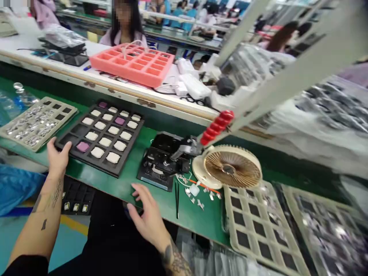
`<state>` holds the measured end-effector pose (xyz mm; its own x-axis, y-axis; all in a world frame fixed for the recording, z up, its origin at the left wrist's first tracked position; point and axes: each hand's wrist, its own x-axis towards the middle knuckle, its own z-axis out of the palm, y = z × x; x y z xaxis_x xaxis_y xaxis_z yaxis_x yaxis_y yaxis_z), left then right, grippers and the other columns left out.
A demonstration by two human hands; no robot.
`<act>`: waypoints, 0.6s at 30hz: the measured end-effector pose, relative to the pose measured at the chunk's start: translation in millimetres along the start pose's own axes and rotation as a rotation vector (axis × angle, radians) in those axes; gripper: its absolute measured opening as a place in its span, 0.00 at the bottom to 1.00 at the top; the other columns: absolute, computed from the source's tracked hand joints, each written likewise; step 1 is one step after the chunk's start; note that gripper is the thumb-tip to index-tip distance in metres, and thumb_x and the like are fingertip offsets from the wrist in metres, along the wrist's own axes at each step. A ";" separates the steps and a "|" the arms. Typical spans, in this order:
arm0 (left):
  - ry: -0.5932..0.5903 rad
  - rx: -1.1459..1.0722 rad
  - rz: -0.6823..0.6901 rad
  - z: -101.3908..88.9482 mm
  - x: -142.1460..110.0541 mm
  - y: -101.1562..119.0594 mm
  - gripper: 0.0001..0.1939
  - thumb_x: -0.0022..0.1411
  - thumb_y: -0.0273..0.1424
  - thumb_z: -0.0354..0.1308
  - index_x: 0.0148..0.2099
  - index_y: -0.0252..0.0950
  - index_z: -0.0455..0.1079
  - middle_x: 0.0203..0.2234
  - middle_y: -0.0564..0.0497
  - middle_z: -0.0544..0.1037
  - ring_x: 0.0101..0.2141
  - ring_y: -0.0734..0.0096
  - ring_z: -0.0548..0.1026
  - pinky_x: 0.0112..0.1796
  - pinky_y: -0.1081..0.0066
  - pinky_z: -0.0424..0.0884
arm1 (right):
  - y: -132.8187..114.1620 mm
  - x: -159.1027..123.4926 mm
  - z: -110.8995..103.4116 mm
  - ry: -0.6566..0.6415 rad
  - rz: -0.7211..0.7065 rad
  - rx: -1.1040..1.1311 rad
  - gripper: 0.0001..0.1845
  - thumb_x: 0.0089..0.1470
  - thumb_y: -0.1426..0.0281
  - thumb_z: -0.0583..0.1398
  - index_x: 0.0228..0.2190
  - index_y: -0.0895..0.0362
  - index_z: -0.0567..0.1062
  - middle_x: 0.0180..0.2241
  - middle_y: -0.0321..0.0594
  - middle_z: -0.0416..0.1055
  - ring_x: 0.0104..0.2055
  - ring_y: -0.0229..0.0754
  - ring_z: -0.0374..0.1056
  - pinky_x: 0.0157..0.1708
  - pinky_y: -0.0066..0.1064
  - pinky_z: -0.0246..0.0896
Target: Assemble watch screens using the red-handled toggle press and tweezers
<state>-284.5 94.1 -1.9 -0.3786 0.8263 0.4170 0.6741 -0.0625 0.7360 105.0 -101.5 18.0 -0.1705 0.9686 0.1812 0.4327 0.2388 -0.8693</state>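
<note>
My left hand [57, 153] grips the near left corner of a black compartment tray [120, 168], thumb over its rim and the other fingers partly hidden. White and a few purple rounded-square pieces sit in the tray's cells; some cells on its left side hold nothing. Over the bench's front edge, my right hand [148, 214] is open with fingers apart, holding nothing. Just beyond it stands a black clamping fixture [165, 159] with a red-handled lever [217, 128]. Dark tweezers [177, 201] lie on the green bench close to the fixture.
A small beige fan [232, 166] stands right of the fixture, near scattered metal bits [200, 204]. Beige trays of shiny parts [31, 122] lie at left and right [266, 226]. A pink tray [129, 65] rests on the raised shelf. A person [126, 27] sits opposite.
</note>
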 end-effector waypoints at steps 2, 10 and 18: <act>0.053 0.046 -0.241 -1.6 2.0 -14.7 0.27 0.70 0.52 0.61 0.55 0.33 0.66 0.42 0.47 0.76 0.51 0.48 0.76 0.57 0.40 0.74 | 1.2 16.8 27.0 -0.051 0.016 0.008 0.37 0.68 0.70 0.63 0.74 0.45 0.62 0.63 0.47 0.72 0.53 0.42 0.77 0.56 0.38 0.77; 0.171 -0.215 -0.325 -2.9 2.4 34.3 0.25 0.62 0.45 0.69 0.56 0.39 0.71 0.52 0.42 0.81 0.55 0.50 0.79 0.61 0.49 0.75 | 10.0 80.0 61.4 0.047 0.101 0.033 0.35 0.69 0.62 0.63 0.72 0.51 0.63 0.42 0.39 0.77 0.38 0.41 0.75 0.43 0.35 0.77; -0.073 -1.045 -0.566 71.7 -48.4 127.9 0.28 0.58 0.35 0.73 0.60 0.44 0.71 0.53 0.44 0.84 0.53 0.51 0.83 0.51 0.52 0.83 | -8.8 93.1 88.0 0.233 0.045 0.242 0.35 0.73 0.66 0.60 0.75 0.50 0.56 0.52 0.47 0.76 0.45 0.43 0.78 0.48 0.39 0.80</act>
<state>-134.5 86.2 33.8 -0.3961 0.9111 -0.1138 -0.4337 -0.0764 0.8978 7.5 -19.6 2.1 0.0632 0.9744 0.2157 0.2073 0.1986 -0.9579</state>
